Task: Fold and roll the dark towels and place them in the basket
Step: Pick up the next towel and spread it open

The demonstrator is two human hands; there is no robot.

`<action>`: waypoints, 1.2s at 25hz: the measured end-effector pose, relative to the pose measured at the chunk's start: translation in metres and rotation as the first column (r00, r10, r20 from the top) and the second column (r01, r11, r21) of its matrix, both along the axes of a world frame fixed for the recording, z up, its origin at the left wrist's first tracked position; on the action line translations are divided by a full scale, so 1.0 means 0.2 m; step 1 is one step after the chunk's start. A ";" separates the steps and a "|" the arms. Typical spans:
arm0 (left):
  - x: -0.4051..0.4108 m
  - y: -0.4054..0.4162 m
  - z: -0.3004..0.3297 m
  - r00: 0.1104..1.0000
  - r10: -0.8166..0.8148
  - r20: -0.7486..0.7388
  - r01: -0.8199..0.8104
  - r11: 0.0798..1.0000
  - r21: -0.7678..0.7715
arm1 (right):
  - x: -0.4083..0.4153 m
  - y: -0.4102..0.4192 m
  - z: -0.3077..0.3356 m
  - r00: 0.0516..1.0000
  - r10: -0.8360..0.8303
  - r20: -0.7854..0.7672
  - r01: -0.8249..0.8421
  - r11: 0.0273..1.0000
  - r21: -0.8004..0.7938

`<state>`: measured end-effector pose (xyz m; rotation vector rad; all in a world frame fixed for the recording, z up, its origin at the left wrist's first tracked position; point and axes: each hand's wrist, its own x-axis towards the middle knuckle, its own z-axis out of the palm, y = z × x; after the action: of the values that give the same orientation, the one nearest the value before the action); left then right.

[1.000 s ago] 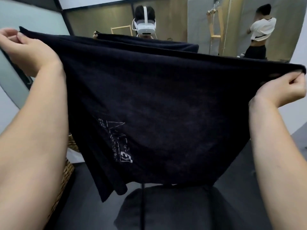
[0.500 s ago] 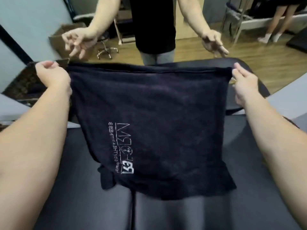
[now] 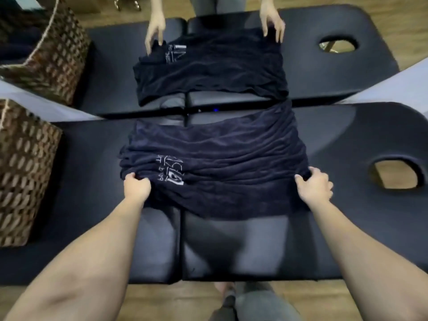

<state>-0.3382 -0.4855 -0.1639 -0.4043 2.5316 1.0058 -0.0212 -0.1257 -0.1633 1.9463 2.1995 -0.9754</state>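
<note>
A dark navy towel (image 3: 220, 158) with a white logo lies bunched in wrinkles across the black padded table (image 3: 342, 239) in front of me. My left hand (image 3: 136, 187) grips its near left corner, and my right hand (image 3: 315, 186) grips its near right corner. A woven brown basket (image 3: 23, 172) stands at the table's left end, well left of my left hand.
Beyond my table stands a second black table (image 3: 324, 72), where another person's hands (image 3: 272, 24) hold a second dark towel (image 3: 208, 68). A second woven basket (image 3: 48, 54) stands at its left end. Each table has a face hole (image 3: 393, 174) on the right. Wooden floor shows below.
The towel was held up spread in the air; now it has come down onto the table and lies wrinkled, with both my hands lowered and still gripping its corners.
</note>
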 end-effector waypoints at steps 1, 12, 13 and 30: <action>0.07 -0.04 -0.03 0.998 0.062 0.027 -0.061 0.997 -0.055 | 0.07 -0.05 -0.04 0.994 -0.031 0.109 0.031 0.999 0.007; 0.19 -0.12 -0.03 0.906 0.397 0.147 -0.420 0.796 0.436 | 0.20 -0.20 -0.10 0.818 -0.479 -0.318 0.481 0.873 -0.078; 0.20 -0.15 -0.01 0.877 0.451 0.163 -0.470 0.741 0.479 | 0.21 -0.21 -0.08 0.799 -0.473 -0.373 0.490 0.870 -0.053; 0.79 -0.76 0.01 0.824 0.528 0.207 -0.566 0.784 0.255 | 0.79 -0.49 0.00 0.887 -0.365 -0.283 0.261 0.902 -0.344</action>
<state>-0.1811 -0.6372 -0.1628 -1.1172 2.1212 1.5003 0.1376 -0.2239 -0.1626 2.1568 1.7489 -1.7013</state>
